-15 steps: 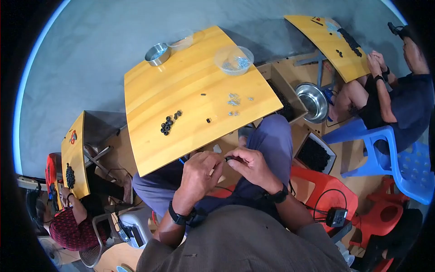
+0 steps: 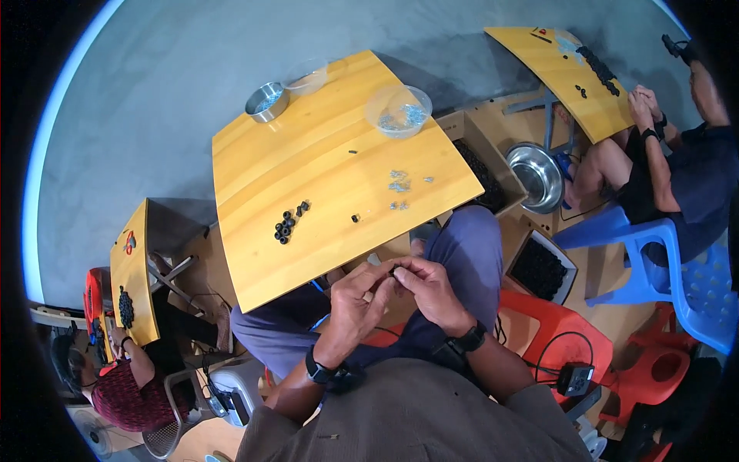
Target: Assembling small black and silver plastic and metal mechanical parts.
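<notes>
Piece (image 2: 393, 271), small and black

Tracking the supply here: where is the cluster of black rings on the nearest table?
In the head view, the black rings lie on the left side of the yellow table, with the small silvery pieces across to their right.

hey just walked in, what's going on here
A seated person has both hands together just off the near edge of a wooden table. The right hand pinches a small black piece, with the left hand close against it; whether the left grips it too is hard to tell. On the table lie a cluster of black pieces, small silvery pieces and a metal bowl. Other people sit at tables on either side.
</notes>
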Demonstrator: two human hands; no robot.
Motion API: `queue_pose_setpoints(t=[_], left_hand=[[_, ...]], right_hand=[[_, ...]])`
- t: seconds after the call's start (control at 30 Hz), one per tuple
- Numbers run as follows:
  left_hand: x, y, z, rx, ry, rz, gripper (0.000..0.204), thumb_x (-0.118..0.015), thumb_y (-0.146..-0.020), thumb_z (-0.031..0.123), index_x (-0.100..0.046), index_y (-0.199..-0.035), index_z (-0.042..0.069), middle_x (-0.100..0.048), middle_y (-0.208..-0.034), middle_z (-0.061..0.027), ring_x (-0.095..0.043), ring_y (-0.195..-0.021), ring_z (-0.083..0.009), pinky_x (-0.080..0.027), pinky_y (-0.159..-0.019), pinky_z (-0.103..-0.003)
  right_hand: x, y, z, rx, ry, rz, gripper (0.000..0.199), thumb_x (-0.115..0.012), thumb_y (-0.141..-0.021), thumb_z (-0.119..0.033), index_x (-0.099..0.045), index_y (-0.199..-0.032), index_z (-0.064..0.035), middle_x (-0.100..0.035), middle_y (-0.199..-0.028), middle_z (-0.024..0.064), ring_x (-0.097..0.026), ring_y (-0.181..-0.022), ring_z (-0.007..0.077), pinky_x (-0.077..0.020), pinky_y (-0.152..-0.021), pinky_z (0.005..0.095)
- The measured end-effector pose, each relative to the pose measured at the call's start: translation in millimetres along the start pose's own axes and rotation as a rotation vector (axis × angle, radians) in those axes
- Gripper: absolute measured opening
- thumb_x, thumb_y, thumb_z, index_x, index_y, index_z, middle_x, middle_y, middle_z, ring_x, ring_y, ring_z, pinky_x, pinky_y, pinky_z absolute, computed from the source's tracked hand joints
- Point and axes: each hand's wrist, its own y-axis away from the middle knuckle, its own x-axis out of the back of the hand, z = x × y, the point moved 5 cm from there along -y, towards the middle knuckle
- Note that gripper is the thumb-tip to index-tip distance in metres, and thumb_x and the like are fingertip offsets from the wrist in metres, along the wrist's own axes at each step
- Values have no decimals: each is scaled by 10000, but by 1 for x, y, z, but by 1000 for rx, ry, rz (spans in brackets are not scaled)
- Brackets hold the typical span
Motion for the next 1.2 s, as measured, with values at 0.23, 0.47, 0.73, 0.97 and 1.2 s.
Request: queue_pose_setpoints(t=[0.23, 0.47, 0.73, 0.97, 1.2], left_hand=[[-19, 16, -21, 267, 732, 17, 361, -625, -964, -8, -612, -1324, 3, -651, -840, -35, -564, -647, -56, -473, -538, -192], [-12, 16, -26, 337, 759, -20, 189, -649, -957, 5, -703, -1138, -3, -674, -809, -36, -580, -638, -59, -474, -539, -203], [5, 15, -14, 198, 584, 102, 170, -663, -936, -18, -709, -1100, -16, -691, -834, -52, -584, -656, -75, -476, -563, -224], [10, 6, 9, -164, -58, 2, 304, -735, -845, -32, -691, -1144, -3, -634, -750, -92, -608, -634, -159, -468, -584, -263], [10, 7, 5, 17, 280, 25, 324, -743, -869, -3, -679, -1187, -8, -662, -799, -54, -629, -687, -114, -524, -629, -255]], right_hand=[[-1, -2, 6, -99, -524, -29, 249, -576, -1036, -213, -650, -1199, -40, -600, -914, -31, -561, -840, 78, -462, -756, 233], [-9, -2, -1, -99, -507, -118, 275, -595, -1025, -258, -654, -1179, -37, -600, -892, -29, -539, -813, 68, -445, -751, 234], [-10, 3, 5, -99, -557, -169, 277, -622, -1010, -267, -662, -1170, -45, -610, -889, -33, -558, -799, 72, -461, -743, 233], [-4, 4, 16, -111, -494, -110, 259, -620, -1013, -248, -670, -1174, -52, -634, -912, -24, -574, -798, 73, -470, -741, 228], [-6, 9, 4, -132, -461, -142, 260, -639, -1000, -247, -678, -1153, -41, -650, -928, -26, -569, -799, 62, -472, -725, 223]])
